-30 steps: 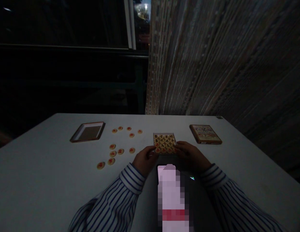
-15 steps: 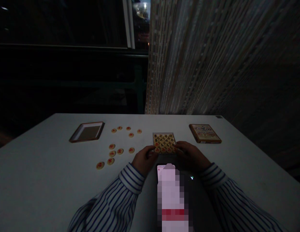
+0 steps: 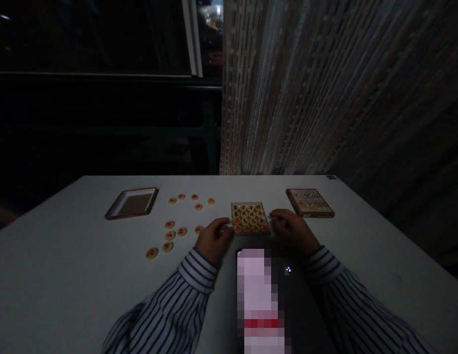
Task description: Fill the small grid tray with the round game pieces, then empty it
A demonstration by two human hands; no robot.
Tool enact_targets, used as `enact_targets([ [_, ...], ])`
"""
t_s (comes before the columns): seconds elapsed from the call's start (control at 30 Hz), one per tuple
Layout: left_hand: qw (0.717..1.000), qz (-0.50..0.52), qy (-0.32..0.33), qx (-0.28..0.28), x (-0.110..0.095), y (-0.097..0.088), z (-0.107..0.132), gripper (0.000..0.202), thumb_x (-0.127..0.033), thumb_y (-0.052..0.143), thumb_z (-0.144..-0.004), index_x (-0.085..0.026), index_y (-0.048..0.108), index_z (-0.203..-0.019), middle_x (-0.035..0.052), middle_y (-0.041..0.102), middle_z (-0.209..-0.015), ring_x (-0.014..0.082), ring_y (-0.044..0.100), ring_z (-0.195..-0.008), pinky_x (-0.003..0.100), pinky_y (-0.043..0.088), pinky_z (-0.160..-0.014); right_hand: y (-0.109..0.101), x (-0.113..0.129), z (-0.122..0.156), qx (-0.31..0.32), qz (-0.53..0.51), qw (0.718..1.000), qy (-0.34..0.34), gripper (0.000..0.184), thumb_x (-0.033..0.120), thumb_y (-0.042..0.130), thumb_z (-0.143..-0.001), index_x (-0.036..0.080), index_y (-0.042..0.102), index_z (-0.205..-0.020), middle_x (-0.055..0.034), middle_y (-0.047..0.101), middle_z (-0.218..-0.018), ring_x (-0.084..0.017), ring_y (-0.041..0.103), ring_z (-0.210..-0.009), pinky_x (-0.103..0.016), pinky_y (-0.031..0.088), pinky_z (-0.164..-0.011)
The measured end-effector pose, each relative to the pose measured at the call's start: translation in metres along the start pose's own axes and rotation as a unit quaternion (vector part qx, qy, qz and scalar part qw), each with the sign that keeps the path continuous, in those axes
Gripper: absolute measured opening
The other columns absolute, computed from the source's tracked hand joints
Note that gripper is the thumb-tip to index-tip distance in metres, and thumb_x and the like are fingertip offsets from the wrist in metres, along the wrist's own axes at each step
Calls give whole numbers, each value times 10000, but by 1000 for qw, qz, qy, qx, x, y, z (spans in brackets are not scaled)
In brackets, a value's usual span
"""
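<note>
A small clear box (image 3: 251,204) filled with rows of round xiangqi pieces (image 3: 251,221) lies on the white table in front of me. Its pieces carry black characters at the back and red ones at the front. Just off the box's left side is my left hand (image 3: 213,241), fingers curved and apart, holding nothing. To the right of the box, my right hand (image 3: 293,230) hovers with its fingers loosely bent and a small gap to the box. Several loose xiangqi pieces with red characters (image 3: 182,231) lie flat to the left of my left hand.
An open shallow tray or lid (image 3: 114,209) rests at the back left. A flat printed box (image 3: 310,202) lies at the back right. Between my forearms is a lit, blurred-out phone screen (image 3: 256,285). A strand curtain (image 3: 273,98) hangs behind the table (image 3: 84,295).
Both hands have moved outward from the box's sides and let go of it. The box stays on the table with its pieces; the view has shifted slightly.
</note>
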State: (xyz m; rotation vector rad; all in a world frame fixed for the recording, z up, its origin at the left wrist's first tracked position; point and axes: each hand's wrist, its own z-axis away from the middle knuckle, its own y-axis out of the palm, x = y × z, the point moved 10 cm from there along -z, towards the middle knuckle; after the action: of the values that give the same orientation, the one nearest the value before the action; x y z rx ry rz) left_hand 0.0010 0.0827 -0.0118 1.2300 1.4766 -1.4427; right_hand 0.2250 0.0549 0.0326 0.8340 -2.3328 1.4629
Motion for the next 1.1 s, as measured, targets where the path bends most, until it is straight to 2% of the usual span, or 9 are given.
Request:
enact_targets([
  [0.1, 998, -23, 32, -39, -9, -17, -5, 322, -321, 584, -706, -148, 621, -974, 76, 674, -877, 180, 625, -814, 328, 484, -793, -5, 1, -1, -21, 5, 1000, -4, 233, 246, 441, -808, 163, 606, -949, -94, 633, -968, -189, 586, -889, -345, 476, -798],
  [0.3, 996, 12, 60, -66, -31, -43, -28, 338, -361, 572, -723, -123, 611, -959, 107, 656, -975, 192, 609, -899, 343, 461, -846, -6, 1, -2, -31, 17, 999, -2, 231, 248, 428, -822, 157, 610, -932, -88, 636, -943, -189, 584, -875, -346, 465, -810],
  [0.43, 993, -27, 95, -65, -60, -53, -52, 345, -370, 586, -712, -121, 618, -947, 97, 660, -951, 189, 606, -890, 333, 461, -839, -4, 0, -1, -31, 14, 999, 0, 241, 254, 414, -834, 147, 605, -937, -90, 635, -934, -189, 582, -868, -337, 465, -798],
  [0.6, 988, -64, 121, -77, -76, -65, -77, 367, -395, 582, -707, -119, 631, -943, 97, 663, -946, 192, 605, -881, 329, 459, -839, -1, 1, -1, -23, 15, 1000, -15, 240, 251, 407, -838, 148, 598, -941, -92, 632, -939, -188, 580, -862, -330, 468, -786],
  [0.73, 983, -129, 116, -60, -70, -70, -89, 406, -418, 532, -740, -119, 616, -1001, 98, 664, -956, 199, 617, -843, 339, 482, -795, -3, 3, -1, -33, 24, 999, -32, 225, 238, 417, -839, 140, 596, -933, -96, 632, -932, -189, 579, -871, -339, 466, -796],
  [0.87, 959, -247, 130, -47, -66, -73, -92, 396, -372, 510, -766, -124, 594, -1064, 109, 652, -1008, 209, 605, -906, 340, 458, -839, -8, 14, -6, -41, 18, 997, -64, 208, 239, 435, -837, 149, 600, -926, -89, 640, -919, -184, 582, -875, -336, 474, -789],
  [1.0, 938, -330, 110, -15, -47, -71, -95, 383, -326, 515, -772, -142, 582, -1100, 115, 617, -1109, 227, 572, -1004, 332, 428, -879, -14, 30, -26, -8, 15, 998, -54, 222, 252, 431, -843, 156, 614, -924, -79, 653, -890, -178, 598, -846, -335, 477, -776],
  [1.1, 926, -365, 98, 8, -31, -64, -98, 394, -315, 525, -766, -130, 576, -1110, 127, 600, -1143, 241, 543, -1058, 326, 402, -905, -17, 51, -48, 23, 28, 997, -61, 222, 253, 453, -831, 167, 625, -941, -66, 658, -914, -179, 597, -865, -335, 461, -799],
])
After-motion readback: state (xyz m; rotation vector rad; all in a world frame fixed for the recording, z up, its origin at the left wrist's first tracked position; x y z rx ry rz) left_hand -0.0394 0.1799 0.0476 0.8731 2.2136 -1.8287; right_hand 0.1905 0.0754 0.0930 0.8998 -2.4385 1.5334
